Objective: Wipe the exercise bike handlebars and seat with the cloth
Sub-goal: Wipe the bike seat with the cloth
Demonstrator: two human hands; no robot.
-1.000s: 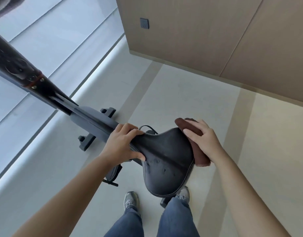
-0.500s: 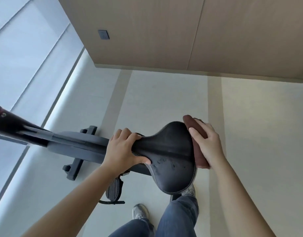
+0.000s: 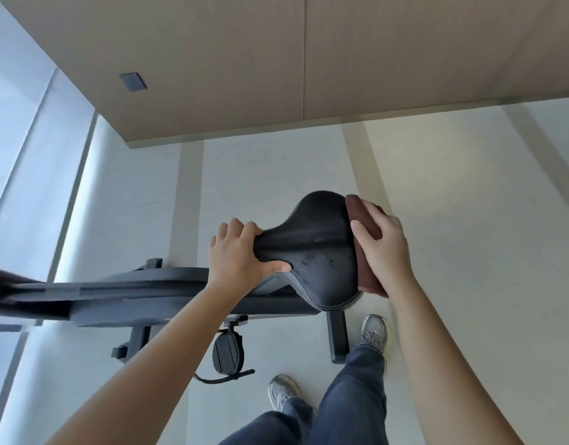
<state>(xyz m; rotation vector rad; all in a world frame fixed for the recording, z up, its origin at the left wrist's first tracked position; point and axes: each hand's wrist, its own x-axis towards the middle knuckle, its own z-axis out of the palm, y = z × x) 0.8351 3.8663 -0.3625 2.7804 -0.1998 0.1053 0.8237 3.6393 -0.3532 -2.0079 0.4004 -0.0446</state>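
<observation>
The black bike seat [image 3: 321,252] sits mid-frame, its narrow nose pointing left. My left hand [image 3: 241,252] grips that nose, fingers over the top and thumb along the near side. A folded dark brown cloth [image 3: 362,220] lies against the seat's wide rear edge. My right hand [image 3: 384,248] presses flat on the cloth, covering most of it. The handlebars are out of view; only the dark frame [image 3: 116,293] runs off to the left.
A black pedal [image 3: 228,353] with a strap hangs below the frame. The rear stabiliser bar [image 3: 337,337] stands by my feet [image 3: 373,332]. A wood-panelled wall [image 3: 276,59] rises ahead, and a window wall [image 3: 26,155] runs along the left.
The view has swung round the seat to the right, so the frame now runs level to the left. Both hands keep their hold; the cloth stays at the rear edge.
</observation>
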